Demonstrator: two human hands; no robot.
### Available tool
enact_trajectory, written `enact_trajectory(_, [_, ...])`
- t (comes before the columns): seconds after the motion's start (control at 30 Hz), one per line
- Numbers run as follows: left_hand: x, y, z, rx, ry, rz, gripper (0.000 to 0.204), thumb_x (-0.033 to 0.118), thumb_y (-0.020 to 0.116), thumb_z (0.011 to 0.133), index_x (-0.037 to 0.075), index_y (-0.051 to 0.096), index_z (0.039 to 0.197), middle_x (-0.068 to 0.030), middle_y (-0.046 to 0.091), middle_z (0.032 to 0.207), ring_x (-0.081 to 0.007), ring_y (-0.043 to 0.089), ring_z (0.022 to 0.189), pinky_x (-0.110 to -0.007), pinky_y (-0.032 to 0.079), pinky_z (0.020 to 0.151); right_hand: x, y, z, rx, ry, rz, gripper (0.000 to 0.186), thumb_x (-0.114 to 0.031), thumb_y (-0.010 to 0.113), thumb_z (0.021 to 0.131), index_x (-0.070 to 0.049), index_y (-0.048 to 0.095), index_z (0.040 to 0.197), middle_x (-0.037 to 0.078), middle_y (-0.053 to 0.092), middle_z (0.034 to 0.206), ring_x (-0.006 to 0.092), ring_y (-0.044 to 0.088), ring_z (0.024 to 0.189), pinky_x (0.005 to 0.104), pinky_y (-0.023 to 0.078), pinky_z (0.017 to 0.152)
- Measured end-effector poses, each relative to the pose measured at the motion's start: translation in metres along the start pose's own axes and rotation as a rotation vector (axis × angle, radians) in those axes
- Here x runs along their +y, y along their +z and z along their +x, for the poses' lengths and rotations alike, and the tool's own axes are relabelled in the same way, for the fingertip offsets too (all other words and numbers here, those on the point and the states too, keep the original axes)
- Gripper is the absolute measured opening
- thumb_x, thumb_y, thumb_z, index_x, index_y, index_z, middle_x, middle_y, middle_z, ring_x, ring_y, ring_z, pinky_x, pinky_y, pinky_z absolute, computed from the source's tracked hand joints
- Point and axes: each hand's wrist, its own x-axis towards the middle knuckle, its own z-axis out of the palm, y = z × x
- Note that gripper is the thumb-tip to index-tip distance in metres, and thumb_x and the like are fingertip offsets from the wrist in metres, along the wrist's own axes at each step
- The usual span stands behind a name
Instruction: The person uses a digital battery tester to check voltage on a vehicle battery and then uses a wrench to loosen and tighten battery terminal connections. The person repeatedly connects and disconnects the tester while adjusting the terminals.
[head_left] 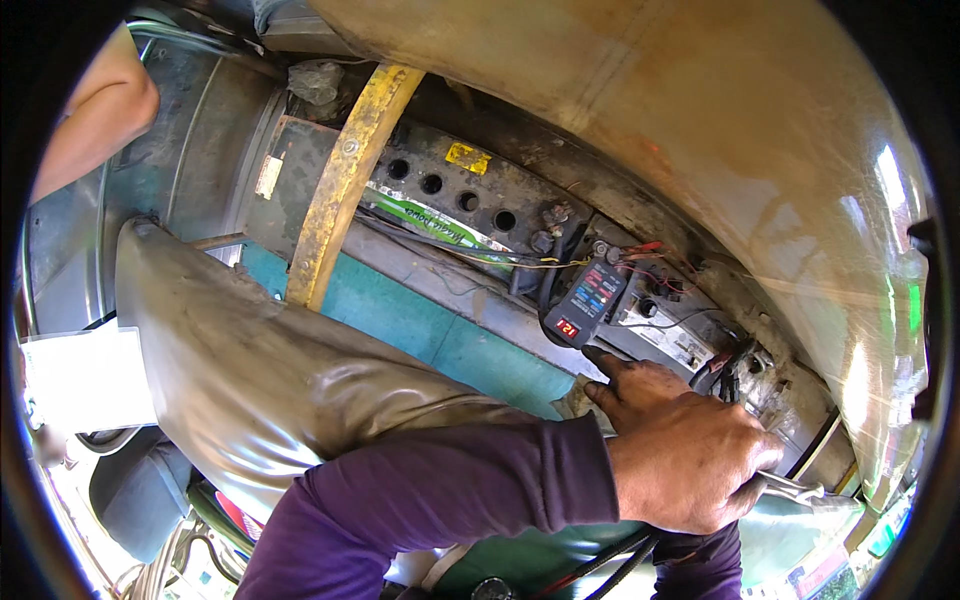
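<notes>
My left arm, in a purple sleeve, crosses from the lower left. At its end my left hand [685, 450] is closed around a shiny metal tool, seemingly a wrench [795, 487], whose end sticks out on the right. Two of its fingertips stretch up beside a black handheld tester [585, 298] with a lit red display and small coloured lights. That tester lies across the near edge of a dark battery [650, 310]. Below the left hand, my right sleeve [702, 562] shows; the right hand itself is hidden behind the left.
Another long battery [440, 165] with open round holes lies to the left, under a yellow metal strap [350, 165]. Thin wires and cables run along both. A large brown panel [690, 100] curves overhead, and a crumpled brown cover [240, 330] lies left. Another person's bent arm [110, 105] shows upper left.
</notes>
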Motion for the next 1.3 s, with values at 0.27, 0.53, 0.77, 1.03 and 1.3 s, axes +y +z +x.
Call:
enact_trajectory(0.27, [-0.0017, -0.0026, 0.0003, -0.090, -0.084, 0.087, 0.028, 0.021, 0.069, 0.080, -0.001, 0.064, 0.096, -0.0202, 0.069, 0.085, -0.0410, 0.069, 0.079, -0.053, 0.052, 0.073, 0.0027, -0.0020, 0.0019, -0.037, -0.029, 0.028, 0.058, -0.050, 0.054, 0.101, -0.019, 0.048, 0.150, 0.026, 0.071, 0.107, 0.0436, 0.067, 0.104, 0.0529, 0.051, 0.093])
enact_trajectory(0.53, [-0.0027, 0.0003, -0.0006, -0.062, -0.064, 0.093, 0.029, 0.022, 0.068, 0.080, -0.002, 0.064, 0.096, -0.0207, 0.069, 0.084, -0.0409, 0.069, 0.081, -0.053, 0.052, 0.075, 0.0048, 0.0000, 0.0034, -0.011, -0.055, 0.017, 0.056, -0.046, 0.055, 0.101, -0.017, 0.049, 0.149, 0.025, 0.072, 0.108, 0.0423, 0.067, 0.107, 0.0523, 0.051, 0.094])
enact_trajectory(0.77, [-0.0045, 0.0019, -0.0015, -0.058, -0.036, 0.087, 0.027, 0.022, 0.068, 0.080, -0.001, 0.064, 0.093, -0.0210, 0.068, 0.083, -0.0405, 0.069, 0.080, -0.051, 0.053, 0.074, 0.0030, 0.0000, -0.0034, 0.018, -0.034, 0.025, 0.056, -0.044, 0.056, 0.101, -0.017, 0.049, 0.149, 0.024, 0.072, 0.108, 0.0417, 0.067, 0.106, 0.0513, 0.051, 0.093])
enact_trajectory(1.03, [-0.0024, 0.0001, -0.0009, -0.048, -0.030, 0.099, 0.027, 0.022, 0.069, 0.080, -0.002, 0.063, 0.091, -0.0203, 0.068, 0.081, -0.0404, 0.069, 0.079, -0.052, 0.053, 0.073, 0.0020, -0.0032, 0.0000, -0.011, -0.047, 0.015, 0.057, -0.046, 0.055, 0.102, -0.017, 0.047, 0.150, 0.024, 0.072, 0.109, 0.0420, 0.067, 0.107, 0.0513, 0.051, 0.094])
enact_trajectory(1.3, [-0.0037, 0.0014, -0.0020, -0.051, -0.027, 0.124, 0.031, 0.023, 0.070, 0.079, -0.002, 0.064, 0.095, -0.0217, 0.068, 0.083, -0.0413, 0.069, 0.079, -0.052, 0.053, 0.073, 0.0003, -0.0046, 0.0020, -0.040, 0.030, 0.005, 0.059, -0.047, 0.055, 0.102, -0.016, 0.045, 0.151, 0.025, 0.072, 0.106, 0.0433, 0.067, 0.105, 0.0516, 0.052, 0.092])
